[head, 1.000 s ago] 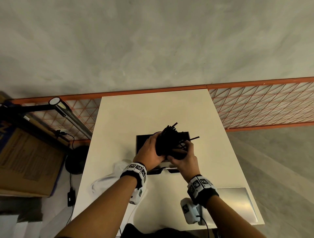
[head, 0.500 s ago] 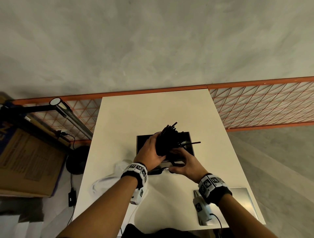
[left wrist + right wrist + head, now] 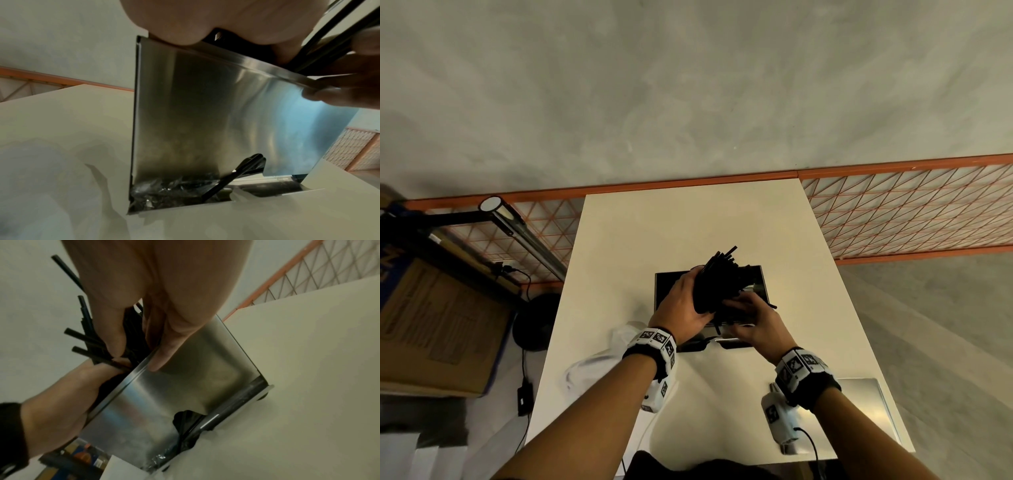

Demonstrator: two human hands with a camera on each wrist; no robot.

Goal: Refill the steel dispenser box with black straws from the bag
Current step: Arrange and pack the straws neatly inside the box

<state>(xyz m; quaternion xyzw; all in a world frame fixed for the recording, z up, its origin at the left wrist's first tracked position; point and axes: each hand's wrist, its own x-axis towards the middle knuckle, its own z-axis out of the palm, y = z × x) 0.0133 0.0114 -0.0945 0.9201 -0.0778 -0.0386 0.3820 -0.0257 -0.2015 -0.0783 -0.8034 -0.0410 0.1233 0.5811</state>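
Note:
The steel dispenser box (image 3: 659, 291) stands open in the middle of the white table (image 3: 688, 222). My left hand (image 3: 681, 305) grips a thick bundle of black straws (image 3: 717, 284), held slanted over the box's opening. My right hand (image 3: 751, 320) pinches the bundle's lower end, and one finger rests on the front wall's rim (image 3: 144, 366). In the wrist views the shiny front wall (image 3: 226, 121) fills the frame. A single straw (image 3: 232, 177) pokes out of the slot at its base. The straw bag (image 3: 599, 363) lies crumpled, left of my left wrist.
A flat steel lid (image 3: 866, 404) lies at the table's front right corner. An orange mesh rail (image 3: 893, 212) runs behind the table. A cardboard box (image 3: 431, 325) and a lamp arm (image 3: 527, 240) stand to the left, off the table.
My right hand has slid from under the bundle toward the right, down to the box's front rim. The bundle sits a little lower over the box. The left hand has barely moved.

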